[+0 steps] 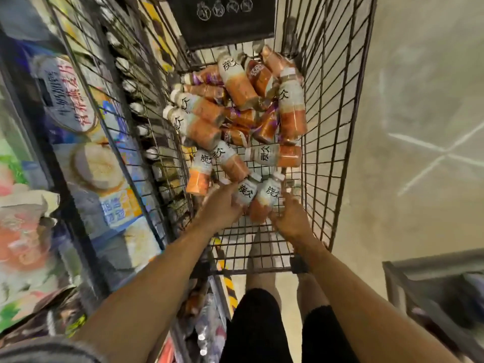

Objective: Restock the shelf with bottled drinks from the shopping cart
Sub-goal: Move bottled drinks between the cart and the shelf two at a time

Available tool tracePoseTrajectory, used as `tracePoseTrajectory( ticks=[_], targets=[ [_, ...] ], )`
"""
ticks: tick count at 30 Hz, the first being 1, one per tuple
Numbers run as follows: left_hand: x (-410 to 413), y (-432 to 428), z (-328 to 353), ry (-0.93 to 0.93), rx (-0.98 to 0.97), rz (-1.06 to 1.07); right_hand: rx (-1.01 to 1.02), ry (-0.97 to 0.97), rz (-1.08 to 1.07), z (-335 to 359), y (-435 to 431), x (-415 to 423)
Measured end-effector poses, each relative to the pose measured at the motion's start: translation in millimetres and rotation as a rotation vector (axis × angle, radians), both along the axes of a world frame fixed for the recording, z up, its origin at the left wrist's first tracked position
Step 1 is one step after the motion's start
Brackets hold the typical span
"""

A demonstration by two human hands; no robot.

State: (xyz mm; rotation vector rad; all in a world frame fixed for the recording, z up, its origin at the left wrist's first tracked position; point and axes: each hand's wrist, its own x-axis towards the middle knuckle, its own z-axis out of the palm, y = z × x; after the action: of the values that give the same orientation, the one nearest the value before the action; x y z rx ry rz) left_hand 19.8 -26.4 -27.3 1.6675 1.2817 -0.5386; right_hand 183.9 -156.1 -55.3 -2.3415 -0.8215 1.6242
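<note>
1. Head view looks straight down into the shopping cart. Both bare arms reach over its near edge.
2. Most of the stock is a loose pile of bottles with orange bases and pale labels. They lie on their sides from the middle of the cart floor to its far end.
3. Two more bottles lie side by side near the near end, caps pointing towards the far end.
4. The left hand is on the left bottle. Its fingers curl round the lower body and hide that part, so it reads as a grip, though motion blur softens the outline.
5. The right hand lies against the right bottle. The thumb is near the orange base and the fingers extend fairly straight along the side facing the cart's right wall. I cannot tell whether they have closed on it.
6. The step in hand looks like the pick-up: one bottle per hand, not yet lifted clear of the cart floor.
7. The next move calls for a firm right-hand hold. Both bottles must then rise over the cart's left wall to the shelf, which runs just beside that wall.
8. They should be turned upright before being set down.
</note>
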Motion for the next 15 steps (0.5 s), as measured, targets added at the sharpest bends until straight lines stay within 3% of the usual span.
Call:
tracePoseTrajectory(
  ticks=[6, 11, 15],
  targets=[
    [10.5, -4.0, -57.3, 0.09, -0.11, 0.161, -0.219, 0.19, -0.384, -56.0, 0.4, -6.3],
    [15.0, -17.5, -80.8, 0.105, -0.121, 0.171, -0.133, 0.31, -0.61, -74.7, 12.2, -11.9],
    [12.3, -22.9, -80.6, 0.044, -0.106, 0.224, -0.066, 0.299, -0.607, -59.4, 7.1, -4.1]
  ],
)
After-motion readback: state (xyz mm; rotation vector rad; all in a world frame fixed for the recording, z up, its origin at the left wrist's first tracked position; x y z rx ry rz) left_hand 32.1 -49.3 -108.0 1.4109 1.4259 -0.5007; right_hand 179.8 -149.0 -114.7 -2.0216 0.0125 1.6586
